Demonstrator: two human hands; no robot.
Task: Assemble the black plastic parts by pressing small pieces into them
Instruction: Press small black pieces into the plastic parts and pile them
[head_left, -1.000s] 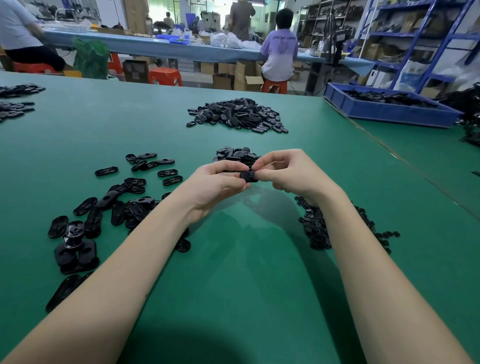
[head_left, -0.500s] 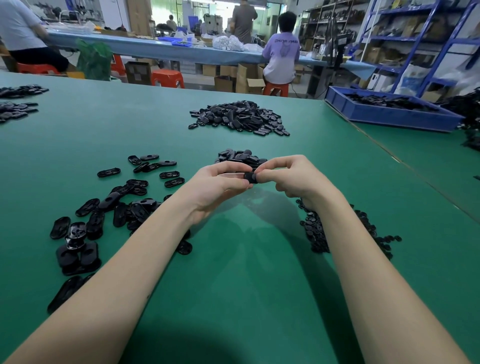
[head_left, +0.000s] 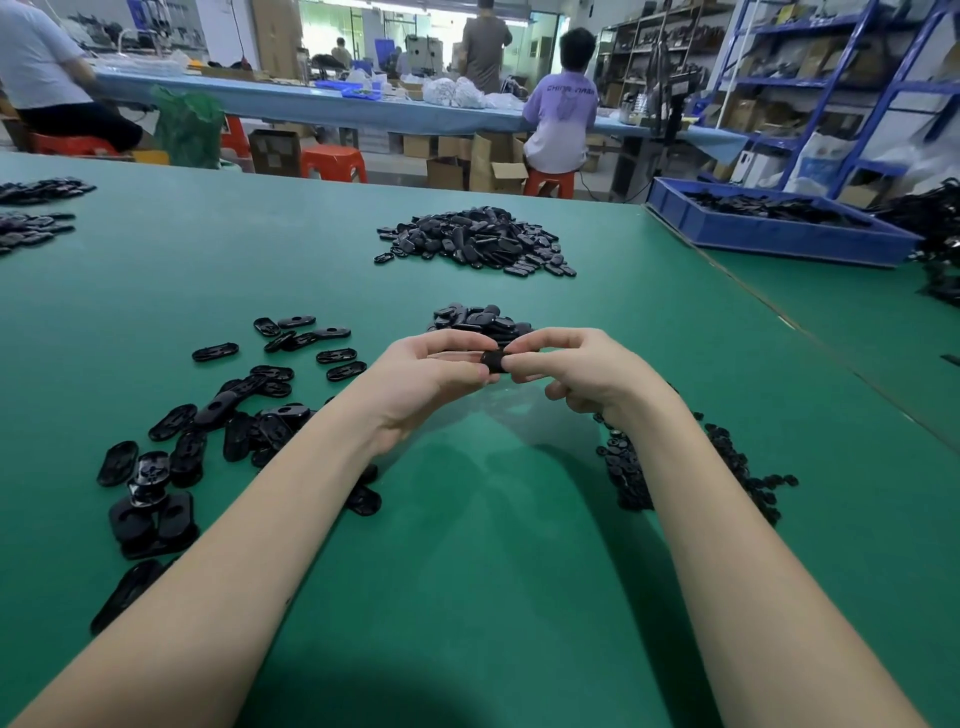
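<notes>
From the head view, both hands met above the green worktop (head_left: 467, 571). The left hand (head_left: 431, 379) curled round a black part (head_left: 494, 360), thumb and fingers pinching one end; the right hand (head_left: 582, 374) pinched its other end, presumably pushing in a small piece that the fingers hid. To seat it well, the left should probably brace the part squarely while the right thumb pressed straight in, without twisting, until flush. Loose parts (head_left: 228, 421) lay to the left, small pieces (head_left: 628, 467) under the right wrist.

Compared with a second earlier, the hands had barely shifted; the pinch stayed closed on the part, and the piles lay unchanged.
</notes>
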